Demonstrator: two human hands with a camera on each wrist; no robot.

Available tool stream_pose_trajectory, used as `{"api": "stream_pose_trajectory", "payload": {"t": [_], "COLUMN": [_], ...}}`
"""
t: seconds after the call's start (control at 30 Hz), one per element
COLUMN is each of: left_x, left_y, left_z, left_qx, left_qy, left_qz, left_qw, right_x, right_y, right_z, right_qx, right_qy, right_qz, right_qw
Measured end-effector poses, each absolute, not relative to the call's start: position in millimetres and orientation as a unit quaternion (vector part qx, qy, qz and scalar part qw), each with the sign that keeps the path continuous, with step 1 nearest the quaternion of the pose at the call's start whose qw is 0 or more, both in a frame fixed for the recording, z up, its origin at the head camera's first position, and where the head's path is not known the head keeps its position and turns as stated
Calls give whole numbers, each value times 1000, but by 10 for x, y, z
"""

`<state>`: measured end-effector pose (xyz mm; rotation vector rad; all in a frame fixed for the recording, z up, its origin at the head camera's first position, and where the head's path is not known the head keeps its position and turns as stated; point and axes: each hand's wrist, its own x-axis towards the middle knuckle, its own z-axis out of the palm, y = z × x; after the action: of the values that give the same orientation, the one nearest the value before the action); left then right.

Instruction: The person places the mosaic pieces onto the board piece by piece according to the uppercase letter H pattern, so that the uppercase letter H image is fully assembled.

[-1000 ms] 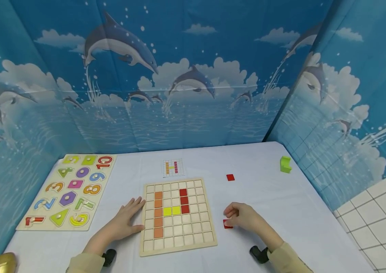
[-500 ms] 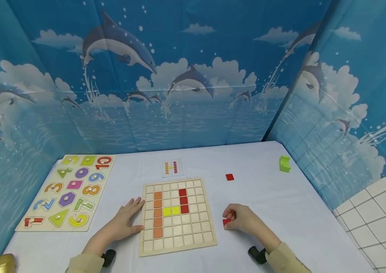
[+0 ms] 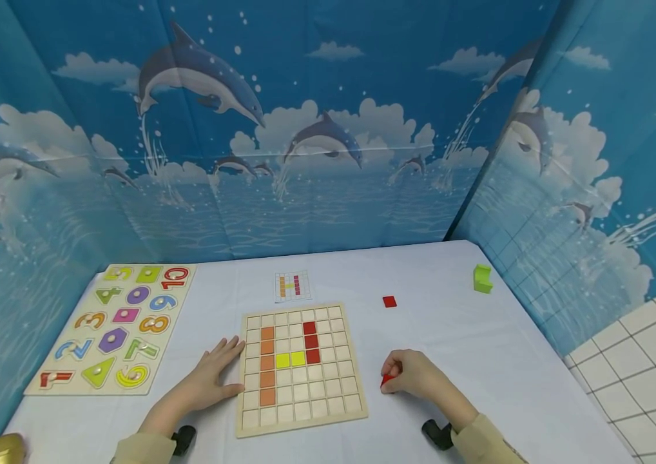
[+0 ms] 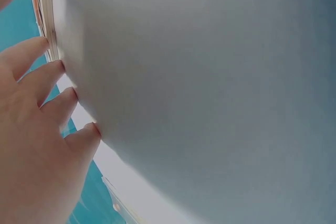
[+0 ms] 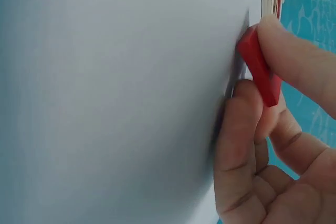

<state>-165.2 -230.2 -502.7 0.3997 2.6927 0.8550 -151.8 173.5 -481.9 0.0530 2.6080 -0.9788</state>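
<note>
My right hand (image 3: 412, 372) pinches a red square tile (image 5: 257, 66) between thumb and fingers, tilted up on one edge close over the tablecloth, right of the wooden grid board (image 3: 328, 390). Fingers spread, my left hand (image 3: 207, 377) lies flat with its fingertips and thumb at the board's left edge. On the board stand a column of orange tiles (image 3: 267, 363), two yellow tiles (image 3: 290, 359) beside it, and a column of three red tiles (image 3: 310, 343). Another red tile (image 3: 389, 301) lies loose on the cloth, beyond my right hand.
A printed pattern card (image 3: 292, 286) lies behind the board. At the left is a number and shape puzzle board (image 3: 87, 316). A green block (image 3: 482, 279) sits far right, and a gold rounded object (image 3: 4, 449) is at the lower left corner. Dolphin-print curtains (image 3: 328, 212) enclose the table.
The red tile under my right hand has gone from lying flat on the cloth to being tilted up in a pinch. My left hand keeps its place at the board.
</note>
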Motion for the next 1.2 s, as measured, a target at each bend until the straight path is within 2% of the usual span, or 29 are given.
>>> {"api": "stream_pose_trajectory", "payload": {"t": [0.4,0.7,1.2], "left_x": [-1640,-1627,-1638], "left_y": [-2305,-2292,-2286], "left_z": [-5021,-5010,-5008], "left_qx": [138,136,132], "left_qy": [935,933,936], "left_qz": [294,298,291], "left_qw": [146,147,146], "right_x": [-1584,-1685,-1752], "right_y": [1730,1419,900], "right_z": [-4802,-4787,-4815], "right_qx": [-25,-53,-60], "right_qy": [862,818,823], "right_qz": [-465,-537,-533], "right_qw": [200,198,187]}}
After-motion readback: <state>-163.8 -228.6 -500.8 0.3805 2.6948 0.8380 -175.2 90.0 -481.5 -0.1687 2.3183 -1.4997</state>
